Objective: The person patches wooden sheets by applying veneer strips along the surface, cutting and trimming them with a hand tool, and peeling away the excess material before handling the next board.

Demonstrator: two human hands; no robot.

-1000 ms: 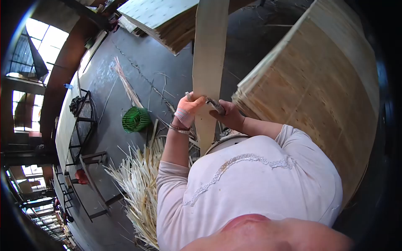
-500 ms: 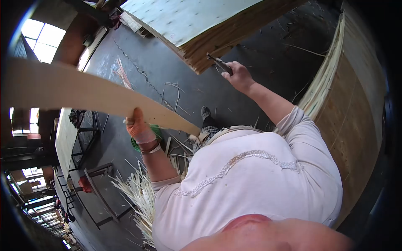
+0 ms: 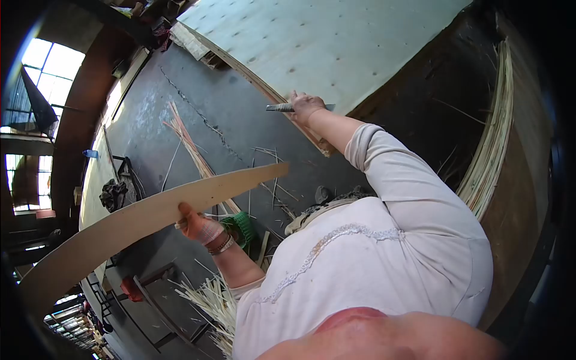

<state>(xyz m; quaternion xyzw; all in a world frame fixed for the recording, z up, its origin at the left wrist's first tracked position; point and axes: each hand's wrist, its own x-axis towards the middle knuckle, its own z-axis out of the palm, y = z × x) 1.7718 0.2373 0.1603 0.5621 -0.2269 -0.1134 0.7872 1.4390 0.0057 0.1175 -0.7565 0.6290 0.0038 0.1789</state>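
Observation:
My left hand (image 3: 195,225), in an orange glove, grips a long curved strip of thin wood (image 3: 138,215) near its middle, thumb on its face. The strip runs from the lower left to a narrow end near the centre. My right hand (image 3: 307,108) is closed round a knife-like tool (image 3: 279,108) whose narrow end points left. It is at the near edge of a stack of pale wood sheets (image 3: 336,48); whether it touches the top sheet I cannot tell.
A green basket (image 3: 241,229) stands on the floor beside my left wrist. Loose wood strips (image 3: 210,303) are heaped at the lower left, with thinner ones (image 3: 192,144) farther ahead. Another sheet stack (image 3: 495,138) rises at the right. Metal frames (image 3: 159,306) stand at the left.
The strip has swung from upright before me to the left with my left hand. My right hand has moved forward with the tool to the sheet stack, which now fills more of the view.

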